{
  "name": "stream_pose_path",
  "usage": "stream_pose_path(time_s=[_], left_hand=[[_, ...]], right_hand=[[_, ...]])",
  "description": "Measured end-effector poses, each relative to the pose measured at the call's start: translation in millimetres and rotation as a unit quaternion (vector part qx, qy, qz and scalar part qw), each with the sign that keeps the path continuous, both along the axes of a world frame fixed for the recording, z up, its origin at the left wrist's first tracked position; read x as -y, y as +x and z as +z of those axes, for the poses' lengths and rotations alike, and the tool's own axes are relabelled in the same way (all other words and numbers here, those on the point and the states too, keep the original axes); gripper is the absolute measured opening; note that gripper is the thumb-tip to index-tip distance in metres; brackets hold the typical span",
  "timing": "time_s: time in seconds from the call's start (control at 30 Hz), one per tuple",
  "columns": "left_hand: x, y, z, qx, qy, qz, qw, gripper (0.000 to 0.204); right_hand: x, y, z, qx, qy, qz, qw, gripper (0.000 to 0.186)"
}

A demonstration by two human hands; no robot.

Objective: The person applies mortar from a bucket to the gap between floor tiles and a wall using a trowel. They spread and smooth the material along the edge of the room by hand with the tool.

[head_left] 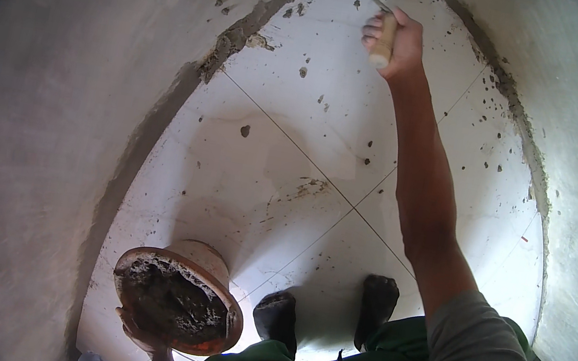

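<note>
On white floor tiles point(279, 194) between pale plastered walls point(50, 102), gripping wooden-handled metal trowel point(383, 39) at far end in right hand point(405, 45) — and tilted, round reddish-brown bucket point(204, 253), nearer, in left hand point(137, 335). Seemingly part-done, with rough grey mortar strips point(147, 126) along both walls — but dark spatters point(244, 130) uncleaned.
</note>
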State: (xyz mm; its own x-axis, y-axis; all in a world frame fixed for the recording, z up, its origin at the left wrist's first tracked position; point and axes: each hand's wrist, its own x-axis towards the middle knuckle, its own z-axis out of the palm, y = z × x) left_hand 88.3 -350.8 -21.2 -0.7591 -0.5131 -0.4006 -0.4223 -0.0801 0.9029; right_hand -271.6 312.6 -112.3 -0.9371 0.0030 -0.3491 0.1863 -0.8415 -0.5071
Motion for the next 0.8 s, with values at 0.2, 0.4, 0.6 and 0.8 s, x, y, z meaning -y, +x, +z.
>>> stream_pose_path(time_s=[0.2,0.4,0.6,0.8], left_hand=[[2,2,1,0.011,0.007,-0.002,1.000,0.074],[-10,-5,-6,-0.061,0.155,-0.029,0.986,0.075],[-15,-9,-2,-0.031,0.099,-0.094,0.990,0.079],[3,-4,-7,-0.007,0.122,-0.087,0.989,0.079]], right_hand=[[-14,-2,-19,-0.025,-0.138,-0.033,0.990,0.030],[-35,-81,-12,-0.020,-0.096,-0.045,0.994,0.028],[-60,-158,-26,0.005,0.232,-0.137,0.963,0.025],[-52,-152,10,0.073,0.044,-0.142,0.986,0.026]])
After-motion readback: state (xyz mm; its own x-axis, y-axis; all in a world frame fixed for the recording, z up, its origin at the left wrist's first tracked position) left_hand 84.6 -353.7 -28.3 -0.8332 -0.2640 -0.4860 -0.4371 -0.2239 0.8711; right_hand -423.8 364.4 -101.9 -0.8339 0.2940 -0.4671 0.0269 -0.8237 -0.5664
